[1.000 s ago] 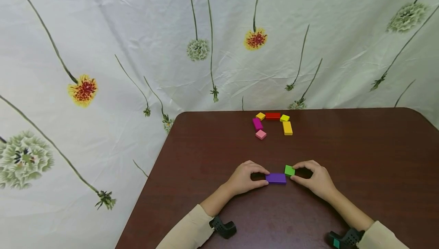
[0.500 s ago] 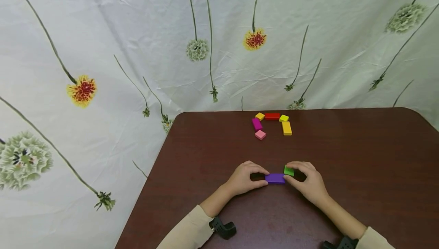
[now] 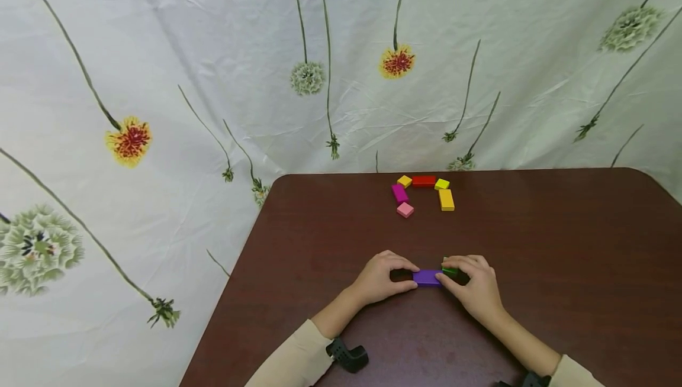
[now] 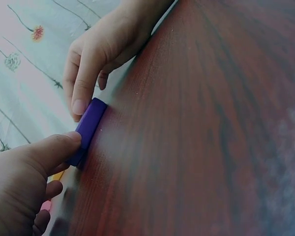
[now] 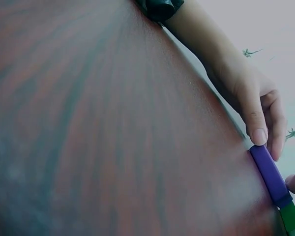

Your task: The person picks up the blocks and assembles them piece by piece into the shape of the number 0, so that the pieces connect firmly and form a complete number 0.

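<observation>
In the head view my left hand pinches the left end of a flat purple block between thumb and fingers. My right hand is at the block's other end. Its thumb touches the purple block's near right corner, while its fingers reach over a small green block and hide most of it. The right wrist view shows the green block set against the end of the purple block. From the left wrist, the right hand is seen touching the far end of the purple block.
Farther back on the brown table lies a loose arc of blocks: an orange-yellow cube, a red block, a yellow-green cube, a yellow block, a magenta block and a pink cube.
My right hand has moved left, from pinching the green block to lying over it with the thumb on the purple block's corner. The left hand keeps its grip in place.
</observation>
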Demonstrator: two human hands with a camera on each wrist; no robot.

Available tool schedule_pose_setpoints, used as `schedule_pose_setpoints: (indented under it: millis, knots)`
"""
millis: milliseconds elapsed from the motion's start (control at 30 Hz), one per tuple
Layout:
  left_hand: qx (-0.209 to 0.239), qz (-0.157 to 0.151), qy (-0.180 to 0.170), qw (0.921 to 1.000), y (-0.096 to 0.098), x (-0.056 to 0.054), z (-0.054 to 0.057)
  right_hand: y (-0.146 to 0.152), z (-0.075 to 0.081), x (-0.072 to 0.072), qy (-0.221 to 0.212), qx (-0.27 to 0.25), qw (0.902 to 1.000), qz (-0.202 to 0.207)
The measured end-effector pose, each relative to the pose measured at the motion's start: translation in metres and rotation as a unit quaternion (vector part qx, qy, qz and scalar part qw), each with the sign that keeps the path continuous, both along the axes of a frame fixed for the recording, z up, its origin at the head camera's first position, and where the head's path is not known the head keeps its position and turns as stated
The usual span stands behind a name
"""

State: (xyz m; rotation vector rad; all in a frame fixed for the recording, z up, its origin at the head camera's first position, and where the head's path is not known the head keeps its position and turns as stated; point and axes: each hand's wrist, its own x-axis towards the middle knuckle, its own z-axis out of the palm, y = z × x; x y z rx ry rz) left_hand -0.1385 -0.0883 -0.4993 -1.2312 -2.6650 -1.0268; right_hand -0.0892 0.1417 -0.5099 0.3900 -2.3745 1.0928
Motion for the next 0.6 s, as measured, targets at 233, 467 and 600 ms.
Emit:
schedule_pose_setpoints:
  millis: [233, 467, 600]
  knots:
    - [0.004, 0.0, 0.005, 1.0, 0.001, 0.0, 0.003, 0.001, 0.0, 0.001, -0.006, 0.0, 1.0, -0.002]
    - [0.016, 0.036, 0.004, 0.9992, 0.001, -0.016, 0.013, 0.001, 0.001, 0.001, -0.011, -0.007, 0.9999, -0.002]
    - [0.01, 0.091, -0.005, 0.9958, 0.001, -0.037, 0.018, 0.001, 0.0, 0.001, -0.014, -0.009, 0.9999, 0.0]
